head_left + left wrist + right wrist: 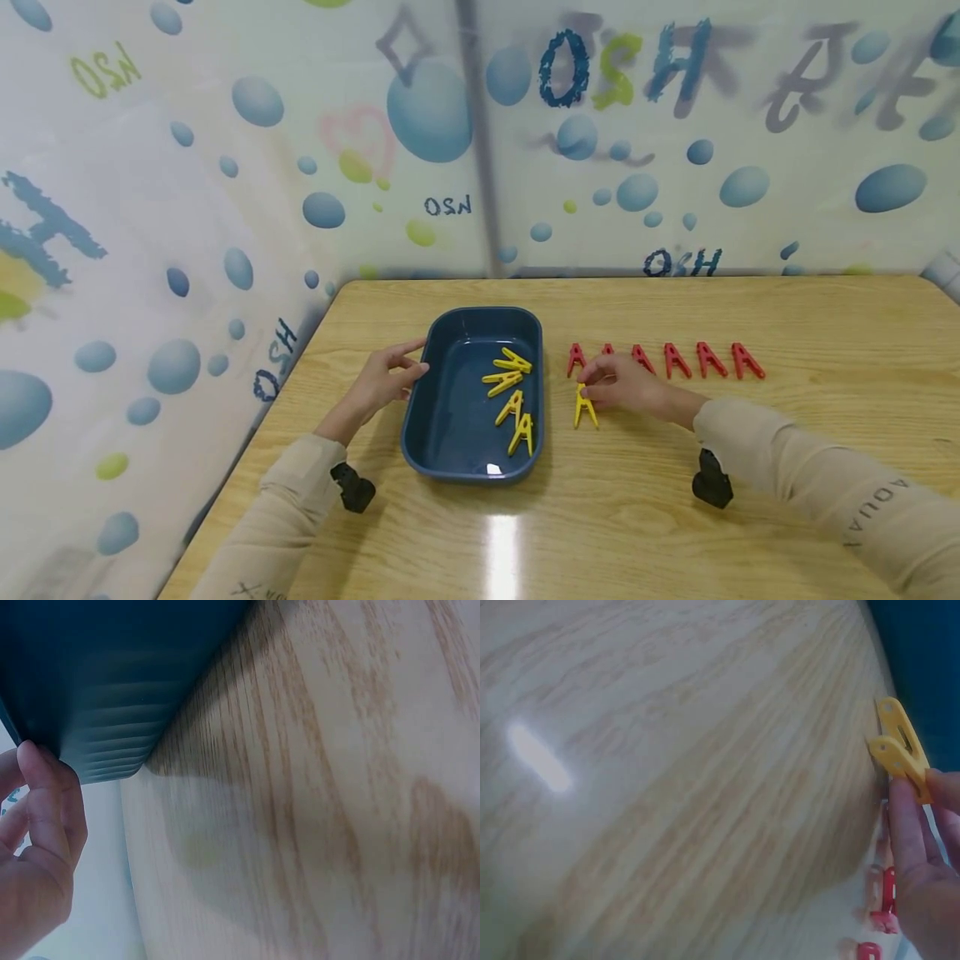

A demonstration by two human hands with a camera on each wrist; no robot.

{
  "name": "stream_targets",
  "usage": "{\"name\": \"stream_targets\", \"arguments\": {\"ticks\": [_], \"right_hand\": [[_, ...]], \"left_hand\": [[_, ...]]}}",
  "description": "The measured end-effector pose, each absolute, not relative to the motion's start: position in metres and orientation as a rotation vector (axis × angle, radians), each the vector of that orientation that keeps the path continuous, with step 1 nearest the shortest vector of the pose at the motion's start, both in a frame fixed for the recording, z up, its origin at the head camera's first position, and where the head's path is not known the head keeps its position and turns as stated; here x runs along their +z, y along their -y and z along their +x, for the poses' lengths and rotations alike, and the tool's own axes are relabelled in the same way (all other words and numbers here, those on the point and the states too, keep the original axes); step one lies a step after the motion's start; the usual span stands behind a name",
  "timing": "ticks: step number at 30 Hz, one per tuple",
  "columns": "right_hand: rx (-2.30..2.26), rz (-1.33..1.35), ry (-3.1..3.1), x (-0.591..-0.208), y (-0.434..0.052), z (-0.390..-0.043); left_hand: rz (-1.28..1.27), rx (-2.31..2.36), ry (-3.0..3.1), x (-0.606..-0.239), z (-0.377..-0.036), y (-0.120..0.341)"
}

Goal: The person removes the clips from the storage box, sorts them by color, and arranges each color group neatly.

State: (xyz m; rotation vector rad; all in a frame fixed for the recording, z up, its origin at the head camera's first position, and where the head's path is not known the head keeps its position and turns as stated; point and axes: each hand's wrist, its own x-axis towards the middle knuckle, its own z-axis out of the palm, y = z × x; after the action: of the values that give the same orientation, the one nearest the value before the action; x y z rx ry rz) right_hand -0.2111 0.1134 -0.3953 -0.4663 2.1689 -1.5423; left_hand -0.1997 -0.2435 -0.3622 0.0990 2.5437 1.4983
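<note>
The right hand is down on the light wooden table, fingers pinching the top of a yellow plastic clothespin that lies just to the right of the dark blue rectangular plastic tub. From the right wrist view, the fingertips clamp the peg's narrow end while its two yellow legs jut out over the wood grain, the blue wall of the tub close behind. The peg touches the table, apart from the tub.

Over on the other side, the left hand sits at the tub's left rim, near the far corner. Its fingers are lightly bent and touch the outer wall; the left wrist view shows a fingertip resting against the ribbed blue corner, curled round nothing.

Inside the tub, four more yellow clothespins lie in a loose column along the right-hand side, legs pointing various ways.

Behind the right hand, a row of red plastic clothespins runs across the table to the right, all standing the same way; the hand hides part of the row's left end. Two of those red pegs show blurred at the bottom of the right wrist view.

Both forearms wear beige sleeves, each with a small black camera mount strapped under the wrist.
</note>
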Motion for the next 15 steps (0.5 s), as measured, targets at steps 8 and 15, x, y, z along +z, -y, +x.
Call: {"name": "stream_targets", "arguments": {"ticks": [8, 15], "right_hand": [[-1.520, -0.501, -2.303, -0.399, -0.107, -0.209], [-1.527, -0.491, -2.342, -0.400, -0.103, -0.207]], "left_hand": [[0.093, 1.494, -2.547, -0.361, -0.200, 0.243], [0.105, 1.495, -2.548, -0.362, -0.200, 0.244]]}}
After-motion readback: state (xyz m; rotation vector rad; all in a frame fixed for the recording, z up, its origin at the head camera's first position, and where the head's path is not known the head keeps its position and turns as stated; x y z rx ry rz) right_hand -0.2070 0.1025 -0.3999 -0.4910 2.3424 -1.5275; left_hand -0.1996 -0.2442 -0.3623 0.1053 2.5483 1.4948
